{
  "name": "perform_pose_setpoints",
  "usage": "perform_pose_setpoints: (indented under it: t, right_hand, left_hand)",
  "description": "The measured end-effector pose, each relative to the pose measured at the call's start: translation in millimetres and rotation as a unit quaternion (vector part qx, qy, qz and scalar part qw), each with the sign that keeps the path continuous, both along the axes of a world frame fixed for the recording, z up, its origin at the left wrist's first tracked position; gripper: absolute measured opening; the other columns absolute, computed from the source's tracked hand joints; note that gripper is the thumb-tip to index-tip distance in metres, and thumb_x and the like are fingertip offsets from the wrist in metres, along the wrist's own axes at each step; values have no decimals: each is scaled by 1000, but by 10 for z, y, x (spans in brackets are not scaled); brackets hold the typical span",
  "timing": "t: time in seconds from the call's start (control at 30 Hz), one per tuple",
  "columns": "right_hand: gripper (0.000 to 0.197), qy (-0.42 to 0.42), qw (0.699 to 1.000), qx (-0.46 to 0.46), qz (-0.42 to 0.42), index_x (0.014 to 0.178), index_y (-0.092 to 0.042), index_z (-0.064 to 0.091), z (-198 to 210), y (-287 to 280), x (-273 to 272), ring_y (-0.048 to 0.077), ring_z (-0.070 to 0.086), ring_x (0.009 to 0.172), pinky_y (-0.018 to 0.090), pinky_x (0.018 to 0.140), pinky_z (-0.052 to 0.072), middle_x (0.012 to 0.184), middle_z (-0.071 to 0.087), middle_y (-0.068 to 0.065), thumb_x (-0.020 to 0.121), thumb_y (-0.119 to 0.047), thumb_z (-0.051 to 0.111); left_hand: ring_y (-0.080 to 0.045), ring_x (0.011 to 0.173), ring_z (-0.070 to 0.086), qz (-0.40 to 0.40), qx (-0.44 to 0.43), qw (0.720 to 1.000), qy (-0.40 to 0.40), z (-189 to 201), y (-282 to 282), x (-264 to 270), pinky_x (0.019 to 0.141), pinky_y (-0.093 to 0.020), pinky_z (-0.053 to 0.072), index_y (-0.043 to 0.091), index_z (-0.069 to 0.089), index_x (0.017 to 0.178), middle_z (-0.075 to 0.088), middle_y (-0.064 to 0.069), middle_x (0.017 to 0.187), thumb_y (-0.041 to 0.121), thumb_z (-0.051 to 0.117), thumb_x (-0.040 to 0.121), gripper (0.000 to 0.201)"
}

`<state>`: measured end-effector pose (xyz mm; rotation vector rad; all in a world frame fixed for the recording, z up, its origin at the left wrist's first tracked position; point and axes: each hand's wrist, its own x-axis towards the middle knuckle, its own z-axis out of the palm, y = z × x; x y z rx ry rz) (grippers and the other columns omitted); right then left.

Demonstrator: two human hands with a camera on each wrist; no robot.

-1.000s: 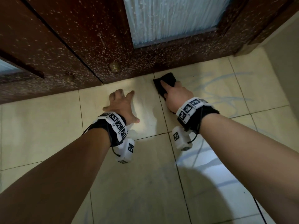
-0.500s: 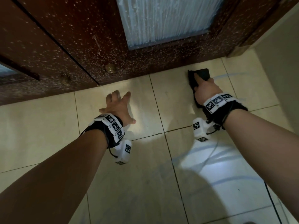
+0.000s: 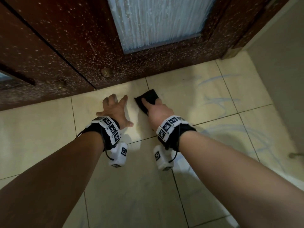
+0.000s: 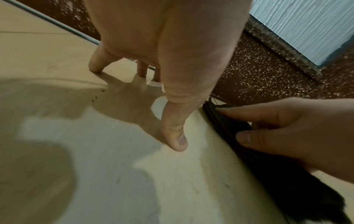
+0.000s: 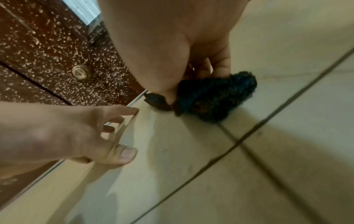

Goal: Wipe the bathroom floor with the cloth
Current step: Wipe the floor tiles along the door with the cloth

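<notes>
A dark, fuzzy cloth (image 3: 150,97) lies on the cream tiled floor (image 3: 131,195) close to the foot of the door. My right hand (image 3: 157,110) grips the cloth and presses it to the tile, with the forefinger laid on top and the thumb at its edge. The right wrist view shows the curled fingers holding the bunched cloth (image 5: 216,97). My left hand (image 3: 116,109) is spread, propped on fingertips and thumb on the tile just left of the cloth, holding nothing. In the left wrist view the cloth (image 4: 268,166) sits a short way right of my thumb.
A dark brown speckled door (image 3: 82,46) with a frosted glass panel (image 3: 156,22) and a round brass fitting (image 3: 106,72) bounds the far side. A pale wall (image 3: 279,79) closes the right. Blue streaks (image 3: 218,99) mark the right-hand tiles.
My right hand swept the cloth right along the door's foot, then back left until it lies close beside my left hand. The left hand stayed planted.
</notes>
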<state>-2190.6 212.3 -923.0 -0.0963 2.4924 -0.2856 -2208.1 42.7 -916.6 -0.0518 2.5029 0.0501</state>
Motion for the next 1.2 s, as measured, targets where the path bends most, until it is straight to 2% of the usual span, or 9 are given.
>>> perform_pose_setpoints:
  t: [0.13,0.27,0.4,0.47,0.67,0.83,0.97,1.03,1.2]
  right_hand:
    - [70,44,999,6,13,153,-46,14,-17,337,-76,36,55,106,38,76,45,138,38,15,97,-22,47]
    - [64,71,994,11,-80,153,-49,15,-99,1058,-195,41,58,100,39,84,51,143,36,20,100,-23,39]
    - [56,75,983,31,-167,155,-42,17,-86,1789,-143,37,55,82,34,76,45,143,35,25,105,-26,35]
    - [56,76,976,41,-199,155,-42,18,-93,1951,-55,38,55,88,34,78,45,143,35,25,105,-25,36]
    - [63,48,979,21,-195,157,-36,14,0,1738,162,46,53,116,44,97,48,155,21,28,102,-14,34]
    - [73,23,995,4,-94,157,-34,10,88,1048,452,41,53,113,44,93,49,147,29,22,95,-13,42]
    - [77,30,997,-9,-71,156,-36,12,11,911,485,34,52,105,39,78,47,136,35,17,92,-18,50]
    - [77,33,997,-18,-69,156,-37,14,-14,1001,473,33,52,105,38,77,47,134,36,15,92,-15,51]
    - [71,78,994,-30,-75,155,-40,21,-61,1362,339,34,52,106,37,81,49,132,38,15,95,-15,50]
  left_hand:
    - [-29,148,-4,-3,2,1000,-17,-3,-14,18,106,-64,34,41,0,154,-7,-3,161,52,82,70,118]
    - [-29,149,-10,2,12,1000,-28,1,-14,41,113,-60,26,38,-2,155,-15,-2,162,49,79,76,114]
    - [-32,149,-10,5,10,999,-34,-6,38,40,115,-56,25,36,-2,156,-18,-3,162,46,78,79,112]
    - [-34,149,-9,-2,-2,999,-36,-16,48,32,116,-54,25,35,-3,156,-18,-4,162,46,77,79,110]
    - [-44,140,17,-17,-27,999,-24,-53,159,-12,110,-52,34,28,13,154,6,-13,157,41,78,74,104]
    - [-38,120,40,-18,-10,1000,10,-39,286,-98,98,-43,39,20,46,125,37,-14,131,36,68,73,59]
    - [-37,121,36,-28,26,998,45,-14,439,-34,92,-47,43,22,55,113,39,-11,129,38,68,76,43]
    - [-37,126,32,-22,39,998,49,6,547,7,89,-48,42,23,54,118,36,-10,137,37,70,79,44]
    - [-37,125,32,-17,44,997,57,53,659,-11,89,-49,42,23,53,124,38,-10,134,42,70,80,51]
